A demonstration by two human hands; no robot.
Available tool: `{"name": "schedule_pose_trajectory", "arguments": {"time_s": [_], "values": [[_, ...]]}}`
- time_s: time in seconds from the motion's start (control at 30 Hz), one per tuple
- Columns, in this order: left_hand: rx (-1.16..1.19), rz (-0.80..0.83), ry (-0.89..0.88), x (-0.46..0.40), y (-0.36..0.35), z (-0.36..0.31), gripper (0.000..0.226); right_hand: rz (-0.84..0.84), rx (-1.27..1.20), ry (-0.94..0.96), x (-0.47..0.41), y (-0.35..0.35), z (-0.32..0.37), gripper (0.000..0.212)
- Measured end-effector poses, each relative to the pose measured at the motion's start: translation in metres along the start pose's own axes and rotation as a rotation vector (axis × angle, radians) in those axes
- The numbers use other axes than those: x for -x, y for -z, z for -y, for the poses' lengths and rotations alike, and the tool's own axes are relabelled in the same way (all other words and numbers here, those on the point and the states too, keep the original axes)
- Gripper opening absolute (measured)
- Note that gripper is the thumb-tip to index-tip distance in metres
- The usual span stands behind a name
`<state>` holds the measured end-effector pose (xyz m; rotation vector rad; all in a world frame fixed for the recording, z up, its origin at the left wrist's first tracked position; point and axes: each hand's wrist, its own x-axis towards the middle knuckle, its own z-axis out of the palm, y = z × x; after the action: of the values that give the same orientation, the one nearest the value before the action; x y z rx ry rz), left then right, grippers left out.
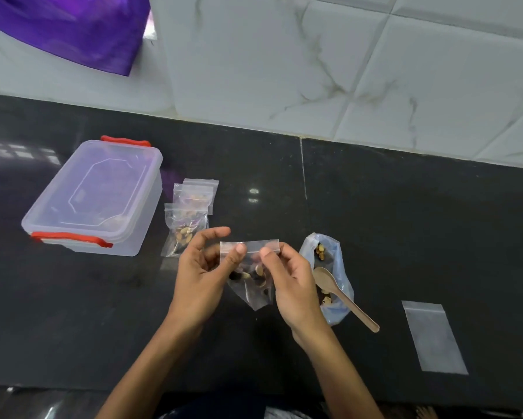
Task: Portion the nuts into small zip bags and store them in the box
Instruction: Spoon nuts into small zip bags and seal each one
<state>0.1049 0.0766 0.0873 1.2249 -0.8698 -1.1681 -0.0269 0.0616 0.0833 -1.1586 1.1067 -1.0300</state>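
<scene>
Over the dark counter [375, 213], both hands pinch a nut-filled zip bag [249, 278] by its top strip: left hand [201, 276] fingers loosely curled, right hand [290, 282] too.

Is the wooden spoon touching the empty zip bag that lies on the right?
Apart. The head view shows bare dark counter between the wooden spoon, which rests on the nut bag, and the empty zip bag.
</scene>
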Motion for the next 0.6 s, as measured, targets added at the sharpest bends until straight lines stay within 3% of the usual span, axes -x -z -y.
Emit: {"name": "schedule_pose_trajectory", "arguments": {"time_s": [0.47, 0.6], "values": [[0.046, -0.027, 0.091, 0.018, 0.001, 0.005, 0.060, 0.055, -0.042, -0.060, 0.014, -0.010, -0.010, 0.016], [0.175, -0.055, 0.187, 0.025, 0.003, 0.010, 0.050, -0.012, -0.114, -0.083, 0.019, -0.009, -0.012, 0.016]]}}
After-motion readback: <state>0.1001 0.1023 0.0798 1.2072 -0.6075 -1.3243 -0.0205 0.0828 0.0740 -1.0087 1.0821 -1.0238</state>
